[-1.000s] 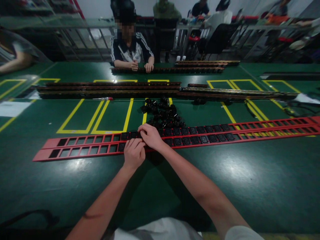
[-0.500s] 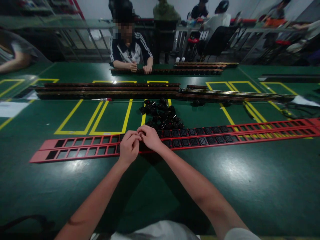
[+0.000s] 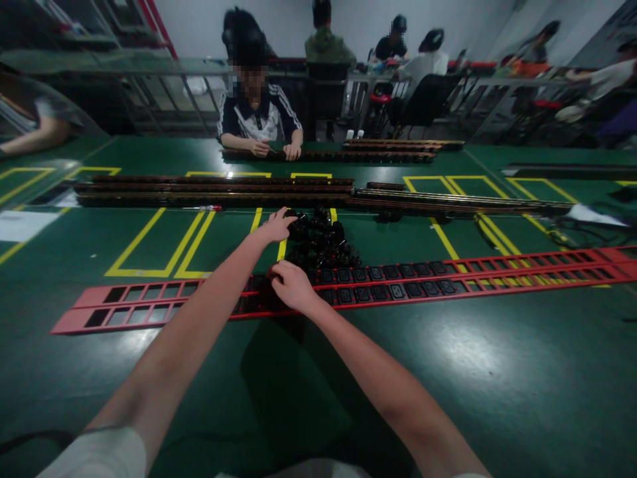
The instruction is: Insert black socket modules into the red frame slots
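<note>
Left of centre, two long red slotted rails (image 3: 94,302) lie side by side on the dark green table (image 3: 522,398), running toward the right edge. The bare left forearm crosses them; a sleeve or wrist dragging there could shift the rails out of line. At upper centre, the left hand (image 3: 275,228) extends over the left edge of a heap of small glossy black plastic parts (image 3: 323,245), its fingers apart; whether they touch a part cannot be told. A careless pick could tumble parts from the heap onto the rails just below. At centre, the right hand (image 3: 292,285) lies over the rails, fingers curled together; whether they grip anything is hidden. Uneven pressure there could seat a part askew or tip a rail. Right of it, square black socket inserts (image 3: 397,291) fill openings in both rails; a poorly seated one could work loose if the rails were jarred.

Writing: at far left, a white paper sheet (image 3: 27,226) shows no legible text; at centre right, any lettering on the inserts is too small to read. No brand can be made out.
</note>
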### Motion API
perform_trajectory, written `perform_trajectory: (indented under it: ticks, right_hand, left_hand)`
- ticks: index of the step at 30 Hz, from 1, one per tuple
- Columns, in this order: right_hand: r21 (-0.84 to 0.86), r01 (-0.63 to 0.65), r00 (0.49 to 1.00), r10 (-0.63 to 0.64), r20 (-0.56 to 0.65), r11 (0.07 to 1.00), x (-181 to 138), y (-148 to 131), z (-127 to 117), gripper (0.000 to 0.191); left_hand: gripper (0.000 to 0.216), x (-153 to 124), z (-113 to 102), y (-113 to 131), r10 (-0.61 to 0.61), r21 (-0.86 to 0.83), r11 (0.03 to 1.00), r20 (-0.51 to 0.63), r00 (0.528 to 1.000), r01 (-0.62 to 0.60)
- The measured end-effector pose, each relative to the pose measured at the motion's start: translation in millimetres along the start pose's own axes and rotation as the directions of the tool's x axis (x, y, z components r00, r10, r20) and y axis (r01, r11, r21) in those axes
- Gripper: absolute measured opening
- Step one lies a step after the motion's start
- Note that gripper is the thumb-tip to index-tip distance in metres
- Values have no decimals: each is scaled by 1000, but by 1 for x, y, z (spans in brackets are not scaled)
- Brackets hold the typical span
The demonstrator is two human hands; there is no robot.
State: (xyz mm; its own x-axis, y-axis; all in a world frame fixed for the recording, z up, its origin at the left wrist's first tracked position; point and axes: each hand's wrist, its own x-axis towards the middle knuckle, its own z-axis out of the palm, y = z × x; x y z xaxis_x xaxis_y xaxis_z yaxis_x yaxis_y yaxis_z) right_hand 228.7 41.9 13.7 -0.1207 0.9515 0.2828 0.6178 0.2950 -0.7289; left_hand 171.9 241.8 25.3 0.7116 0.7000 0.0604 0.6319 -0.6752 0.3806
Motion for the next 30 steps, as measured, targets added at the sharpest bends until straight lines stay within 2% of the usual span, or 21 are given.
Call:
perform_trajectory:
  ticks: [2,6,14,18,24,30]
  right_hand:
    - [21,19,1000,-19,-15,1000,-1,-1,0,19]
    - [59,42,999,-40,-32,997,-1,-1,1,19]
    - [83,48,998,-46,-31,995,1,-1,1,19]
    - [91,56,998,-53,-36,994,0,-2,1,19]
    - [82,38,999,-35,-33,996,-1,-3,0,19]
    - [82,73,997,-70,-41,994,-1,-2,0,19]
  left_hand:
    - [68,-6,1,-8,47,-3,999,41,998,-47]
    - [59,-37,-3,-26,102,9,995,65,993,-103]
    - [52,-107,-17,-64,37,58,997,61,997,-41]
    - [50,-131,-22,-68,8,64,998,68,998,-12]
    - [49,-154,-25,-67,-34,45,998,29,999,33]
    - [67,-181,-30,-64,-179,43,983,14,984,178]
